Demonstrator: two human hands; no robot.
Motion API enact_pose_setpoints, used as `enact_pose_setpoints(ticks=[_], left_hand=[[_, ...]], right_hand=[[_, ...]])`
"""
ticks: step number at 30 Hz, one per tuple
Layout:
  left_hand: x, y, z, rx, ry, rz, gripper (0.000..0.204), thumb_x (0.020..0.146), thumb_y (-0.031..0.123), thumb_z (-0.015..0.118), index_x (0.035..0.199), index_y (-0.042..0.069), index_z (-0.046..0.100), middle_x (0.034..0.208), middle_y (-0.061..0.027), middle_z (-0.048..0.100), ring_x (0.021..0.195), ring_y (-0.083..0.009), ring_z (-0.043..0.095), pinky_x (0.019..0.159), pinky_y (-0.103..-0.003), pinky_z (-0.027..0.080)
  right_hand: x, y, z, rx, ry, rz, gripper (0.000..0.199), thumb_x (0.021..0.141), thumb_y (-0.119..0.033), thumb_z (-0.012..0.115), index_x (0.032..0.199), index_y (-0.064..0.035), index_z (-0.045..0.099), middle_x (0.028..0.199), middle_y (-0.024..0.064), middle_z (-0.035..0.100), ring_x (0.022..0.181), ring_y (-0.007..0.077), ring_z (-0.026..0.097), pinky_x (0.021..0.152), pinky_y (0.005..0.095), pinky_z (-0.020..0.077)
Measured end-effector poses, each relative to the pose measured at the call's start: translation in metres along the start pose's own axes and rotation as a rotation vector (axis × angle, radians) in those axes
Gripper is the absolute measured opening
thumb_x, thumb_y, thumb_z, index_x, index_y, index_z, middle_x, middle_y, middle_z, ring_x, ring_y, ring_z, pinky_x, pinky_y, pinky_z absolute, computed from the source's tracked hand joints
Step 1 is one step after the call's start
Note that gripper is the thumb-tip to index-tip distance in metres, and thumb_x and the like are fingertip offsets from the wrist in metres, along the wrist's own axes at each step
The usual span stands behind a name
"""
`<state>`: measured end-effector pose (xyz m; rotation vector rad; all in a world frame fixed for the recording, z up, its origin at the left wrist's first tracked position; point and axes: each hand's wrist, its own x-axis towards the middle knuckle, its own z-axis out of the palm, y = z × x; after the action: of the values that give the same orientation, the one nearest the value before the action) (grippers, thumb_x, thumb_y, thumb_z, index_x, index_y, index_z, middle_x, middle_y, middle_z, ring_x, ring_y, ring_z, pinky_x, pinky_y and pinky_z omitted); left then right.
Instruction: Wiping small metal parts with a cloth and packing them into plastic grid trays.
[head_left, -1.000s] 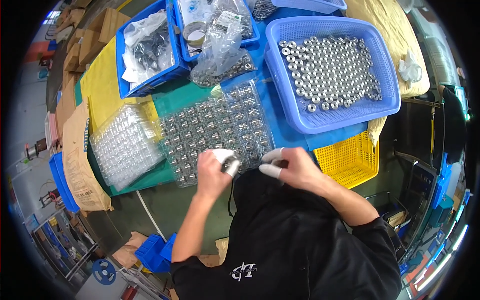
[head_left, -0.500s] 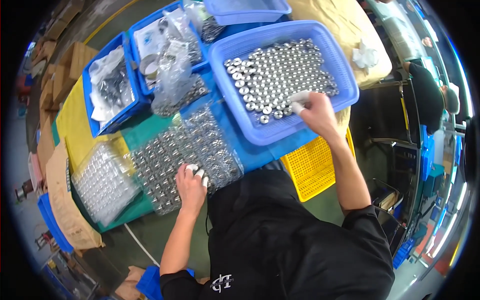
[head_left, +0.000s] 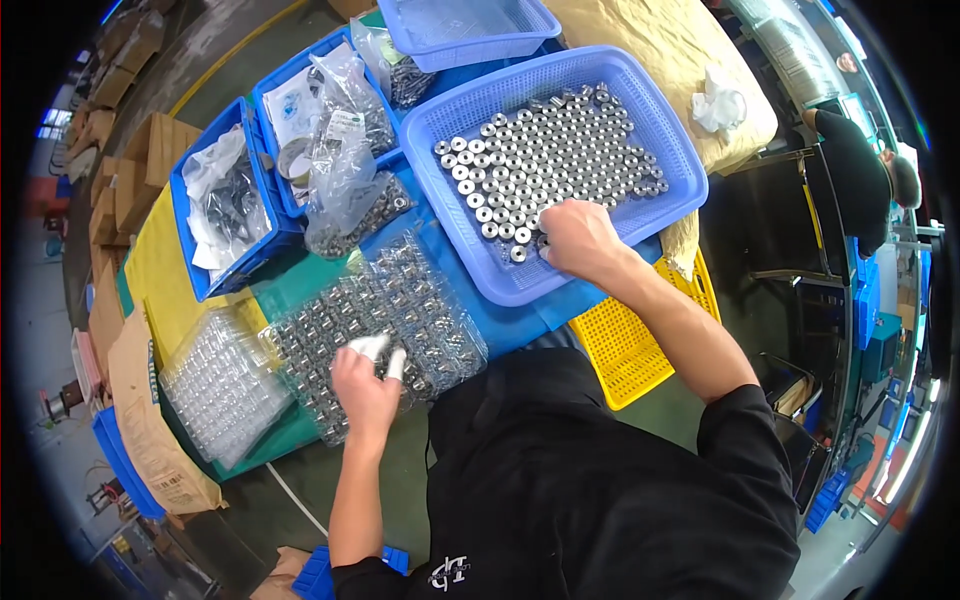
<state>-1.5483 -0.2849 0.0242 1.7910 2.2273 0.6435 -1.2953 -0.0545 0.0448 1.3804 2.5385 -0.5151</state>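
Note:
Rows of small metal parts fill a clear plastic blister tray in front of me on the left. My left hand is over this tray, with white covers on its fingertips; thumb and fingers are apart, and no part shows between them. At the near side of a periwinkle plastic basket, my right hand reaches in with curled fingers. Its fingertips are mostly hidden, so I cannot see what they grip. Many round metal collars with centre holes lie in the basket beside it.
Empty-looking clear trays are stacked at the left. Blue bins with bagged parts stand behind. A yellow basket sits below the table edge at right. Crumpled white paper lies on a tan covering. Another person is at far right.
My right hand has moved left and down to the collars at the basket's near side, its fingers now curled. My left hand has shifted slightly left over the tray. The view has turned a little.

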Motion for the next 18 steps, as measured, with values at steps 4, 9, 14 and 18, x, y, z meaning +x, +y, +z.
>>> enact_pose_setpoints(ticks=[4, 9, 14, 18], left_hand=[[0.056, 0.069, -0.012, -0.199, 0.250, 0.161, 0.021, 0.077, 0.013, 0.077, 0.096, 0.006, 0.072, 0.084, -0.0077, 0.067, 0.076, -0.0278, 0.061, 0.069, -0.039, 0.047], [0.109, 0.119, 0.043, 0.060, -0.052, 0.368, 0.019, 0.075, 0.023, 0.074, 0.079, 0.006, 0.073, 0.078, -0.0062, 0.066, 0.083, -0.0256, 0.057, 0.078, -0.038, 0.042], [0.130, 0.140, 0.067, 0.298, -0.288, 0.314, 0.018, 0.079, 0.013, 0.058, 0.075, 0.007, 0.074, 0.080, -0.0083, 0.070, 0.089, -0.0247, 0.059, 0.085, -0.040, 0.038], [0.137, 0.146, 0.079, 0.346, -0.355, 0.203, 0.019, 0.079, 0.013, 0.057, 0.076, 0.008, 0.075, 0.079, -0.0107, 0.072, 0.090, -0.0257, 0.062, 0.086, -0.039, 0.037]], right_hand=[[0.002, 0.007, 0.003, -0.021, 0.015, -0.147, 0.011, 0.068, -0.010, 0.068, 0.075, -0.0026, 0.069, 0.075, 0.0199, 0.067, 0.077, 0.0362, 0.068, 0.070, 0.0448, 0.0539], [0.011, 0.010, 0.001, -0.048, -0.011, -0.291, 0.008, 0.067, -0.009, 0.067, 0.072, -0.0028, 0.069, 0.073, 0.0196, 0.068, 0.074, 0.0348, 0.069, 0.066, 0.0428, 0.0551], [0.015, 0.016, 0.005, -0.059, -0.025, -0.292, 0.010, 0.063, -0.011, 0.068, 0.070, -0.0033, 0.067, 0.070, 0.0200, 0.065, 0.073, 0.0384, 0.066, 0.067, 0.0472, 0.0532], [0.017, 0.019, 0.006, 0.004, -0.029, -0.333, 0.011, 0.062, -0.012, 0.067, 0.070, -0.0041, 0.067, 0.070, 0.0196, 0.066, 0.072, 0.0391, 0.065, 0.067, 0.0472, 0.0527]])
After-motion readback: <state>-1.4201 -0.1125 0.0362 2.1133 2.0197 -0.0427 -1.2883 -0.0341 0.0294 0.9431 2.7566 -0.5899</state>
